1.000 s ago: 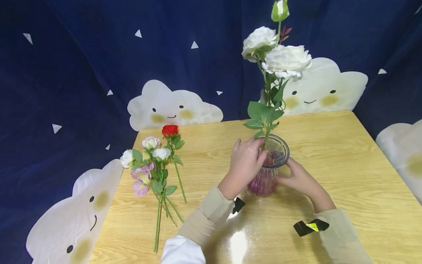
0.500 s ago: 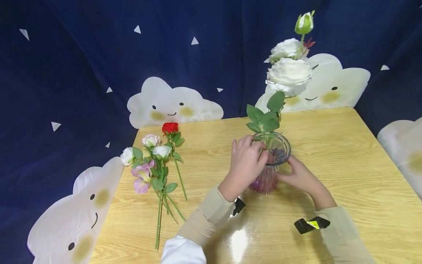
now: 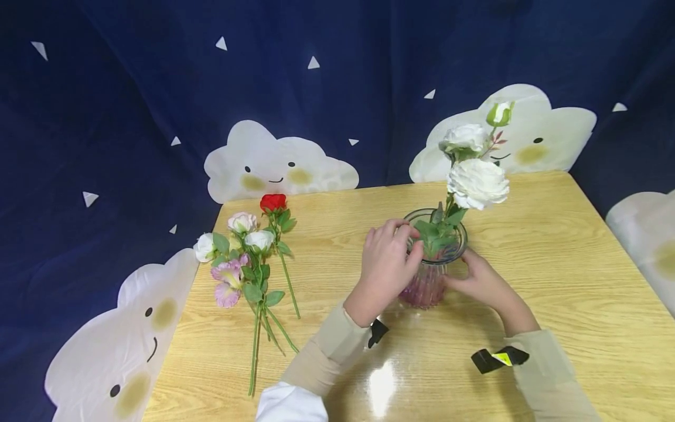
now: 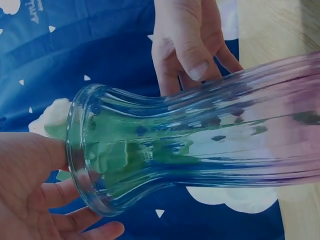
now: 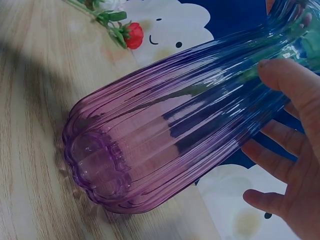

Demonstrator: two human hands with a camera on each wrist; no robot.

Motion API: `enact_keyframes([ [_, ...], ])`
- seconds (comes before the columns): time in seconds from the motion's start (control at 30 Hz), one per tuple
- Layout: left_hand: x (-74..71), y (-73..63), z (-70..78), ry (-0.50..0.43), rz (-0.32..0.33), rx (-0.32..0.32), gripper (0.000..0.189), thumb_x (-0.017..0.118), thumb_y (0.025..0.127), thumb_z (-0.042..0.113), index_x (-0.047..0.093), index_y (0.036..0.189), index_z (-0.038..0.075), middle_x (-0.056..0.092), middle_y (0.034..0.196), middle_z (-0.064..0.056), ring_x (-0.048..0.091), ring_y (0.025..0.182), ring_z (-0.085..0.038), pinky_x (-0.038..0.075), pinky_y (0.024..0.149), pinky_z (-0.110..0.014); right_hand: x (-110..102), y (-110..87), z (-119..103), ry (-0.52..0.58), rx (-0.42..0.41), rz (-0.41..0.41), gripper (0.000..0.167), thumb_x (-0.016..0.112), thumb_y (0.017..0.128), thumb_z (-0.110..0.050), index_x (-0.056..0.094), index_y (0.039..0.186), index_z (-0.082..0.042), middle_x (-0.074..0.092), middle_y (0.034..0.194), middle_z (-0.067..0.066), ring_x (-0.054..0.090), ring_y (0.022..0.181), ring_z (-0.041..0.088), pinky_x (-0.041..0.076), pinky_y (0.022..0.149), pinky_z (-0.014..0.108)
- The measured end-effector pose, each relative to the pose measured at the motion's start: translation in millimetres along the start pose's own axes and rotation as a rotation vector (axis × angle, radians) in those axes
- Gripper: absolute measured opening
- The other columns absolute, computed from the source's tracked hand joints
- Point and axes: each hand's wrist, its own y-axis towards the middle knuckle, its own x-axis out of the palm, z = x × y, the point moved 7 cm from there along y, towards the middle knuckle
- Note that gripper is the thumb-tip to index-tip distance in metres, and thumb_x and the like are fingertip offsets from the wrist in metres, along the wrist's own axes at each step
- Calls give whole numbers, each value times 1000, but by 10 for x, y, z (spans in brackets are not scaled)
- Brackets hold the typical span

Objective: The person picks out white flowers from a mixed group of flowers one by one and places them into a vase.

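Observation:
A clear ribbed glass vase (image 3: 424, 288), pink-purple toward its base, stands upright on the wooden table. Its mouth holds a white rose stem (image 3: 479, 183) with two big blooms, a green-white bud (image 3: 500, 113) and leaves inside the neck, leaning right. My left hand (image 3: 384, 266) is at the left of the rim, fingers loosely bent and apart, no stem pinched. In the left wrist view its fingers (image 4: 60, 192) lie beside the rim. My right hand (image 3: 487, 287) holds the vase's right side, thumb (image 5: 285, 80) in front and fingers partly hidden behind it.
On the left of the table lie several flowers: a red rose (image 3: 273, 203), a pale pink rose (image 3: 242, 223), white roses (image 3: 259, 241) and a purple flower (image 3: 228, 283). A dark blue curtain (image 3: 316, 117) with cloud cutouts (image 3: 279, 164) borders the table's back.
The white rose stem has sunk down into the vase and now leans further right. My left hand's fingers have come off the stem and stay by the rim. My right hand keeps its place.

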Motion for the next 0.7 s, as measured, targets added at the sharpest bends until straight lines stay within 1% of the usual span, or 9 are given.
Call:
enact_keyframes([
  [0.17, -23, -23, -13, 22, 30, 15, 16, 53, 86, 24, 66, 89, 14, 60, 105, -4, 57, 94, -18, 41, 83, -34, 10, 4, 16, 4, -18, 6, 68, 71, 73, -4, 37, 131, 3, 38, 130, 28, 30, 121, 46, 24, 94, 60],
  [0.27, -42, -39, -22, 21, 52, 21, 16, 54, 86, 24, 66, 89, 14, 60, 105, -4, 57, 93, -18, 42, 83, -32, 14, 7, 19, 7, -27, 10, 67, 70, 73, -4, 37, 131, 3, 38, 131, 27, 30, 122, 45, 24, 95, 59],
  [0.4, -59, -67, -45, 13, 62, 19, 17, 55, 86, 26, 66, 90, 14, 59, 105, -4, 58, 92, -19, 42, 84, -33, 14, 7, 17, 10, -24, 10, 66, 71, 73, -4, 38, 129, 4, 39, 129, 28, 31, 121, 46, 25, 94, 60],
  [0.53, -68, -87, -85, 17, 45, -3, 21, 54, 86, 28, 64, 96, 13, 59, 106, -3, 58, 92, -20, 41, 85, -34, 13, 9, 11, 6, -17, 7, 65, 71, 72, -4, 39, 128, 4, 39, 128, 29, 32, 119, 46, 25, 93, 60],
  [0.7, -54, -113, -176, 12, -2, -73, 33, 52, 87, 33, 57, 110, 10, 59, 108, -3, 58, 95, -21, 37, 91, -41, 11, 4, 7, 6, -18, 12, 66, 71, 72, -4, 39, 128, 4, 39, 128, 29, 32, 119, 47, 25, 93, 61],
])
